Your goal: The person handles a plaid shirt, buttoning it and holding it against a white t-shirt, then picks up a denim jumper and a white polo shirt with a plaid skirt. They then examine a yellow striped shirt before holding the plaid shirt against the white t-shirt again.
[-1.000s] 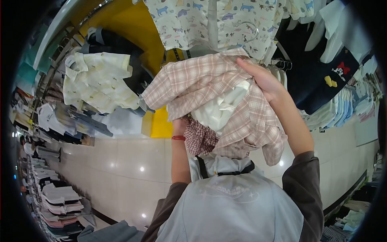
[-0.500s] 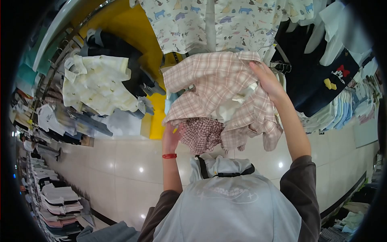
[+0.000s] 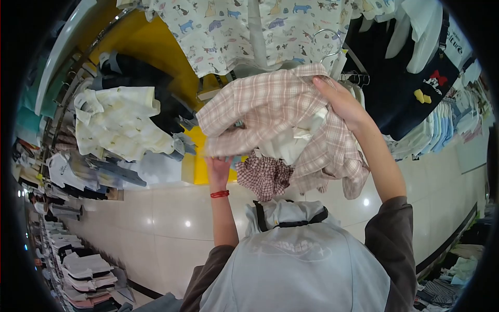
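A pink and white plaid shirt (image 3: 260, 96) hangs on a metal hanger (image 3: 331, 44) in front of me. My right hand (image 3: 344, 106) grips it near the collar, thumb on the outside. At the shirt's lower left edge, my left hand (image 3: 219, 170) pinches the cloth; its fingertips are partly hidden by the blurred fabric. White cloth (image 3: 291, 145) shows inside the shirt's opening. Below it hangs a dark red and white checked garment (image 3: 264, 176), touched by neither hand.
A white animal-print garment (image 3: 218, 31) hangs above. On the left rack is a pale yellow shirt (image 3: 119, 122); dark overalls (image 3: 384, 99) hang at right. Folded clothes (image 3: 86, 268) are stacked at lower left. Shiny tiled floor (image 3: 171, 218) lies below.
My left hand has shifted slightly and lifted the shirt's left edge, so more white cloth inside shows. My right hand keeps its grip at the collar. The view has turned a little.
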The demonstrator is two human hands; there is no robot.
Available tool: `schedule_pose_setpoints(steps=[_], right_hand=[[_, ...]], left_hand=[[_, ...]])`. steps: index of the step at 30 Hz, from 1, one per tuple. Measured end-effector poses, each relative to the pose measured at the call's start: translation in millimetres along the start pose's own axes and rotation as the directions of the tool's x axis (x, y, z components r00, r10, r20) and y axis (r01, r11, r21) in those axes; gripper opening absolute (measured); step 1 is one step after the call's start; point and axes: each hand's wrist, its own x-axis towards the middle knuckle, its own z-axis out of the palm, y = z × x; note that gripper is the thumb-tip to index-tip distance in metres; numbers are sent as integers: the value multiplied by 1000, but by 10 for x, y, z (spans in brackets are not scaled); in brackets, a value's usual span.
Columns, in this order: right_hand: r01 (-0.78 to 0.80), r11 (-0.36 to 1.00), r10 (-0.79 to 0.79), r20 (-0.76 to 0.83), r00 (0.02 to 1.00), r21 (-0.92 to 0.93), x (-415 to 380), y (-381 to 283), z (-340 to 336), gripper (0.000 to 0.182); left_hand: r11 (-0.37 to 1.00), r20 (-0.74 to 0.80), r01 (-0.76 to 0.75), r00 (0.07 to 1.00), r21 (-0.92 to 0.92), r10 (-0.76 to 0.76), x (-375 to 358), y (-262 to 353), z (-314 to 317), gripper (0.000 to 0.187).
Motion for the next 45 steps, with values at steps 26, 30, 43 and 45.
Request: schedule_pose_setpoints(steps=[26,30,43,45], right_hand=[[-28,984,28,-1,1000,178,-117,43,-43,68],[3,960,10,-47,999,279,-162,-54,-41,63],[141,972,-97,-222,970,189,-217,147,-187,60],[136,971,-88,-232,969,199,-247,86,-131,62]], left_hand=[[995,-73,48,996,89,-41,345,-421,-4,53],[987,-146,151,977,-47,-156,261,-473,100,51],[-316,-197,-9,765,949,-613,-1146,-1037,-191,46],[-179,33,-171,806,969,-591,-1124,-1015,-322,43]])
